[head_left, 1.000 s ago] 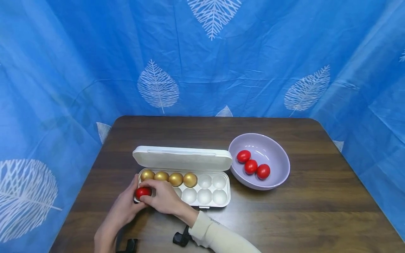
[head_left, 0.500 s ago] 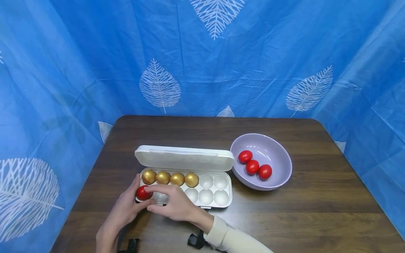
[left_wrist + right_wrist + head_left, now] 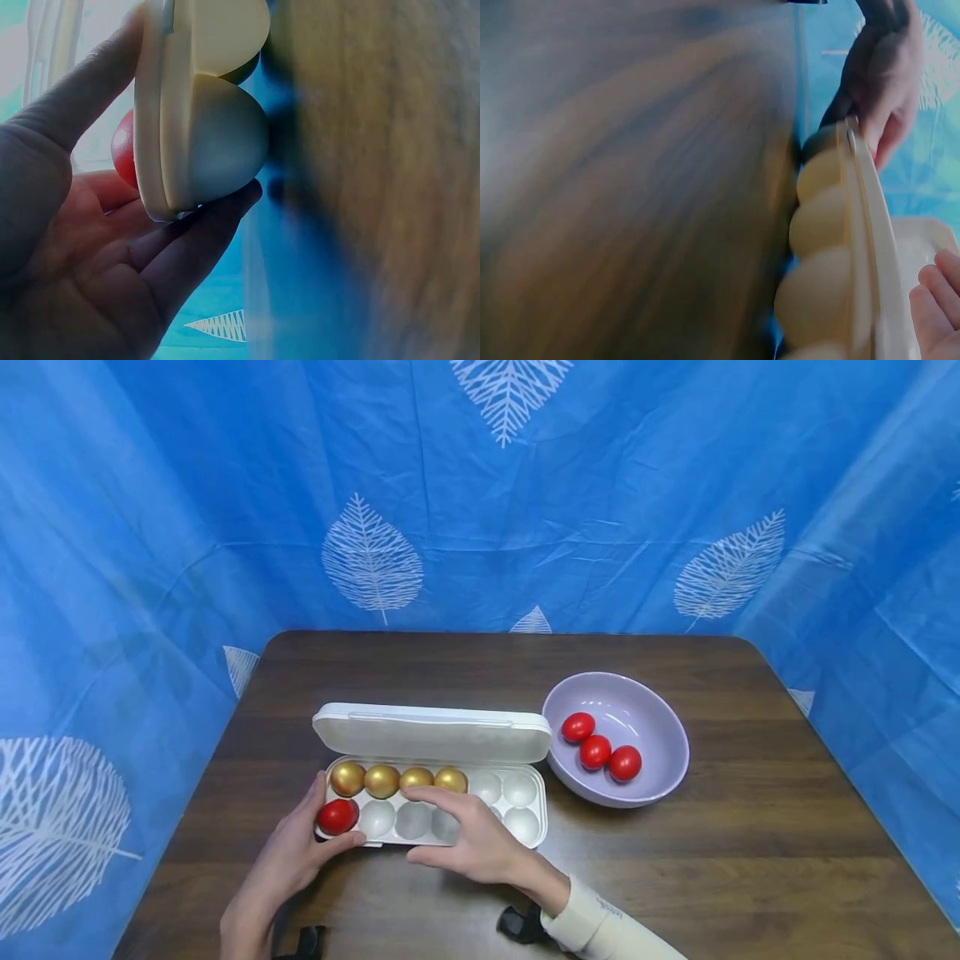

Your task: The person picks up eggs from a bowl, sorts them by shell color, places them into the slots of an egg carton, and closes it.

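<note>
A white egg carton [image 3: 435, 735] lies with its lid raised at the back. Several gold eggs [image 3: 382, 782] sit in its back row. In the front row, a red egg [image 3: 337, 817] occupies the leftmost cup. My left hand [image 3: 288, 856] grips the carton's left end; the left wrist view shows the thumb [image 3: 90, 94] along the rim and fingertips [image 3: 244, 201] under the cups. Over the front cups is my right hand [image 3: 480, 843], fingers and thumb apart, nothing between them. It hides part of the front row.
A lilac bowl [image 3: 663, 752] with three red eggs [image 3: 595, 752] stands to the right of the carton. Both rest on a dark wooden table [image 3: 765, 827]. A blue cloth [image 3: 585, 485] with white leaf prints hangs behind and at the sides.
My right hand has let go of the red egg and moved right along the front of the carton. The red egg stays in the left front cup. My left hand keeps its place.
</note>
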`<state>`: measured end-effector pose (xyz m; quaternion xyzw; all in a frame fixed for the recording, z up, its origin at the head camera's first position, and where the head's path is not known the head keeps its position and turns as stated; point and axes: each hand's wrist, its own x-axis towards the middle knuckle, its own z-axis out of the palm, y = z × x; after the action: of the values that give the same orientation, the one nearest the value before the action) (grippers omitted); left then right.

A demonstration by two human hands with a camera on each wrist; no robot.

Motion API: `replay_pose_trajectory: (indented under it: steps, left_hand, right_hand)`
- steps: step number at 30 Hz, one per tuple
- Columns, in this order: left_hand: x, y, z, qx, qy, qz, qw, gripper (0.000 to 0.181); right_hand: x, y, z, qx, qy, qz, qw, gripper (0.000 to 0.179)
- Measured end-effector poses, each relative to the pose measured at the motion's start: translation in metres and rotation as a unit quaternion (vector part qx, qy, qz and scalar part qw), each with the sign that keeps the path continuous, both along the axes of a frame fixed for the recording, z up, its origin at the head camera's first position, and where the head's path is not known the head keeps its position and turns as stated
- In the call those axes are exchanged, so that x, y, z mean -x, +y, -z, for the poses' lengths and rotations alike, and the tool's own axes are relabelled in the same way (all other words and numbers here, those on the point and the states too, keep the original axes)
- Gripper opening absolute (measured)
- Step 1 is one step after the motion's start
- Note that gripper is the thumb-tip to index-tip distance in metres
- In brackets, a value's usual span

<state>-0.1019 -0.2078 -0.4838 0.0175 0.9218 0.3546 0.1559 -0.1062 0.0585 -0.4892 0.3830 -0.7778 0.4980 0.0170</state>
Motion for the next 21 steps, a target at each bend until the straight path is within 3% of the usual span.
replay_pose_trajectory:
  steps: [13, 21]
  left_hand:
    - [0.0, 0.0, 0.0, 0.004, -0.014, 0.003, 0.9999, 0.12]
    - [0.0, 0.0, 0.0, 0.005, 0.006, 0.005, 1.0, 0.119]
  right_hand:
    - [-0.009, 0.066, 0.002, 0.021, 0.0, 0.068, 0.9975, 0.06]
    - [-0.011, 0.092, -0.004, 0.034, -0.017, 0.117, 0.9924, 0.062]
